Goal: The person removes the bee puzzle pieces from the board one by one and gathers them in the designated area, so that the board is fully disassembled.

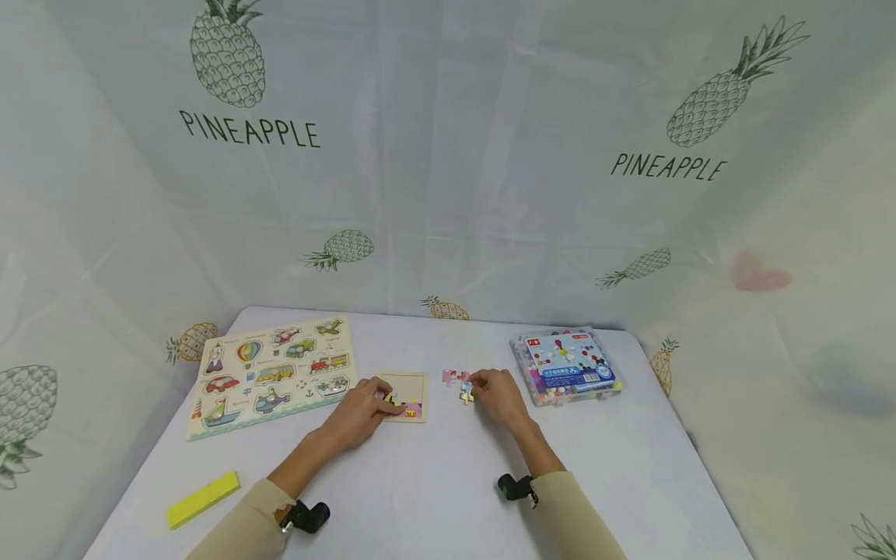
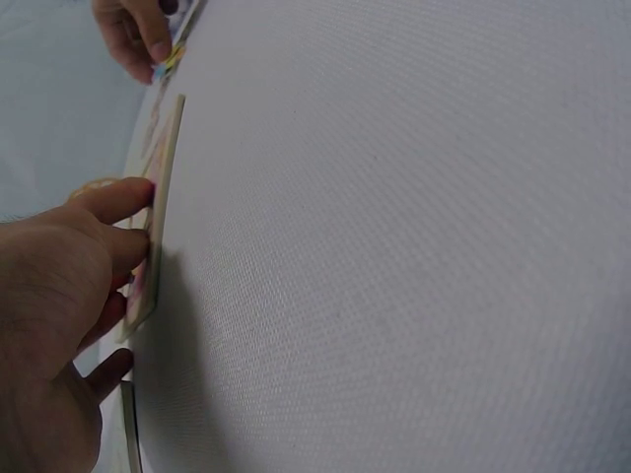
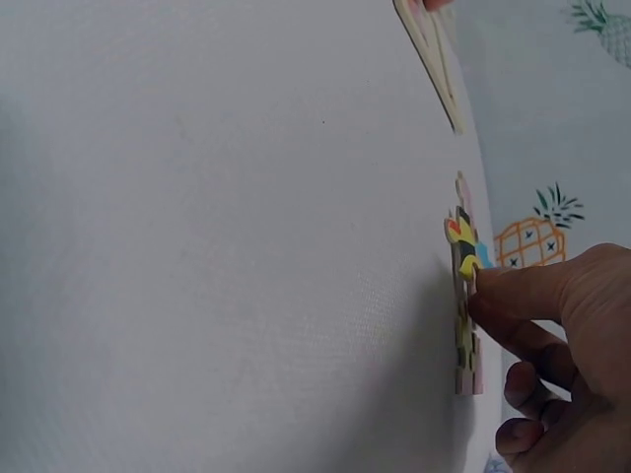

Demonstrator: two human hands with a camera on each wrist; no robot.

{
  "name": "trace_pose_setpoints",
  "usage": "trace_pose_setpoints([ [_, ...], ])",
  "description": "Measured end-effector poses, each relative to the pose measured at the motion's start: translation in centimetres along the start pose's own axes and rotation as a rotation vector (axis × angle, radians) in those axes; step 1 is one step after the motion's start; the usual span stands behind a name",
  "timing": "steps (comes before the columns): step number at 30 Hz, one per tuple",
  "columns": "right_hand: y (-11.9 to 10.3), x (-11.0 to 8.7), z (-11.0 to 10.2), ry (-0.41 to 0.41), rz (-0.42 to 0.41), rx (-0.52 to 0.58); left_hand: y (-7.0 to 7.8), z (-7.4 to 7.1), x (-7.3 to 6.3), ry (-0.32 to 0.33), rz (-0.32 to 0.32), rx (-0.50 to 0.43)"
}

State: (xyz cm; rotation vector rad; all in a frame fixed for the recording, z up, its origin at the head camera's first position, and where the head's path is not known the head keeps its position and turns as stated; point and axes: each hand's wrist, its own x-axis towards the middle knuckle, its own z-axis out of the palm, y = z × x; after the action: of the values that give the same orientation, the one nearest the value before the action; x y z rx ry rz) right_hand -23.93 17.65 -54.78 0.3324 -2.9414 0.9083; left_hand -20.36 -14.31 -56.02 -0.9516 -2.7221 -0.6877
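We are watching the left hand (image 1: 362, 408) resting on the left side of the small tray (image 1: 403, 386), its fingers reaching out loosely and pressing on the pieces (image 1: 411, 410) that are lying along the tray's near edge; it is gripping nothing. The tray is lying flat on the table (image 1: 420, 498), between the two hands. We are seeing the right hand (image 1: 500, 393) pinching a piece (image 3: 466, 246) between thumb and forefinger, its other fingers curling in; that piece is showing yellow, black and blue. Pink pieces (image 1: 453, 376) are lying just beside that hand, to the right of the tray. The right wrist view is edge-on, so we are not telling for sure whether the pinched piece is touching the table. Farther left, the board (image 1: 299, 397) of vehicles is lying near the left hand, with a yellow bar (image 1: 203, 499) sitting nearer us. The box (image 1: 570, 365) is standing beyond the right hand.
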Motion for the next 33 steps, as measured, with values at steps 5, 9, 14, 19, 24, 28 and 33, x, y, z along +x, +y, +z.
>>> trace_pose_setpoints([
  [5, -0.23, 0.0, -0.17, 0.005, -0.031, -0.043, -0.01, -0.05, 0.0, -0.002, -0.001, -0.004],
  [9, -0.39, 0.04, -0.18, 0.003, -0.037, -0.065, -0.05, -0.07, -0.04, -0.002, 0.002, 0.0],
  [14, -0.57, 0.02, 0.01, 0.007, -0.044, -0.077, -0.14, 0.02, -0.06, 0.004, 0.007, 0.006],
  [19, -0.66, -0.1, 0.07, 0.012, -0.051, -0.097, -0.18, 0.1, -0.07, 0.007, 0.006, 0.005],
  [24, -0.81, -0.28, -0.08, 0.015, -0.072, -0.102, -0.11, 0.1, -0.05, 0.003, -0.005, 0.005],
  [28, -0.95, -0.34, -0.11, 0.031, -0.091, -0.112, -0.13, 0.13, -0.04, 0.005, -0.007, 0.003],
  [33, -1.01, -0.49, 0.07, 0.043, -0.084, -0.128, -0.21, 0.23, -0.1, 0.004, -0.007, 0.007],
])
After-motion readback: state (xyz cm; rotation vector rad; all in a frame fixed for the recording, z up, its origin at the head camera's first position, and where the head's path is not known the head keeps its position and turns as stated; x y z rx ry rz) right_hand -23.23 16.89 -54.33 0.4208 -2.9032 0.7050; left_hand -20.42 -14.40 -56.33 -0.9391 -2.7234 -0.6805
